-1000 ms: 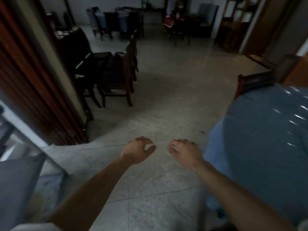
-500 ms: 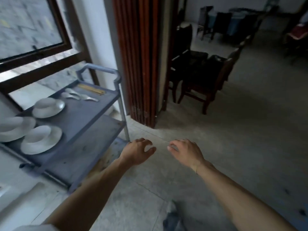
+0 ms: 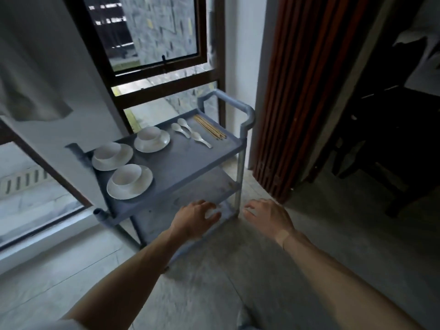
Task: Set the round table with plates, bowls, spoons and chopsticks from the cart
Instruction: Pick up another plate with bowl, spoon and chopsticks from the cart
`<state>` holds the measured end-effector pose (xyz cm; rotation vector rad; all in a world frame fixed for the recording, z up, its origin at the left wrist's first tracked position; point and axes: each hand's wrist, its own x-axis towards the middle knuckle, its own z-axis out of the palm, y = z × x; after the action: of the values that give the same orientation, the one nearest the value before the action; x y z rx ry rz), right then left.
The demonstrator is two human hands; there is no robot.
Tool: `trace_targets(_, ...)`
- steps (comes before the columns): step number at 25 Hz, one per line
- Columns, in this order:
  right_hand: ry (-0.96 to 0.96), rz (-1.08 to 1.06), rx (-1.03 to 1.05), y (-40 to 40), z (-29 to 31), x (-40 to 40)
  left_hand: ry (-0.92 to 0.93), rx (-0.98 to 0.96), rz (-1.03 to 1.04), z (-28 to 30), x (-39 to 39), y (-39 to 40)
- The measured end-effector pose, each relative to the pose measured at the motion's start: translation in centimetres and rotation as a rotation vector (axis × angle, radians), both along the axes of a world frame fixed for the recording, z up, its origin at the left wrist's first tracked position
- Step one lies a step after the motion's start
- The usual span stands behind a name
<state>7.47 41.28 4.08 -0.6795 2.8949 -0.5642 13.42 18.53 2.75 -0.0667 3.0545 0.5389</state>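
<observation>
Ahead, both hands (image 3: 234,215) hang empty, fingers loose, before white bowl-topped plates (image 3: 129,181) on the grey cart (image 3: 190,160).

White bowls (image 3: 126,175) and plates (image 3: 133,189), blue-grey cart (image 3: 190,160), tan chopsticks (image 3: 210,127)

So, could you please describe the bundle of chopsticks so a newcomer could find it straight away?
Find the grey cart standing by the window. On its top shelf, the chopsticks lie at the far end, just under the curved handle, beside three white spoons. They are the only thin, tan wooden sticks; everything else there is white crockery.
</observation>
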Motion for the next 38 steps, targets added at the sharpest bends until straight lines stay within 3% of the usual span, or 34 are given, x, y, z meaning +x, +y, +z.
trace_targets(11, -0.04, 0.27, 0.033, -5.1, -1.9, -10.4, -0.054, 0.04, 0.263, -1.7, -4.6, -3.9)
trace_targets(27, -0.162, 0.58, 0.139, -28.2, -5.0, -18.6, -0.158, 0.162, 0.667, -6.1, -5.4, -20.5)
trace_targets(33, -0.213, 0.599, 0.177, -35.7, -7.2, -19.0, -0.262, 0.092, 0.84, -7.6, -3.5, -26.1)
trace_targets(36, -0.281, 0.574, 0.202, -38.1, -8.2, -18.9, -0.263, 0.194, 1.039, -8.2, -2.5, -26.9)
trace_targets(38, -0.328, 0.56, 0.2, -39.4, -8.8, -19.2, -0.319, 0.198, 1.056, -8.7, -2.7, -27.1)
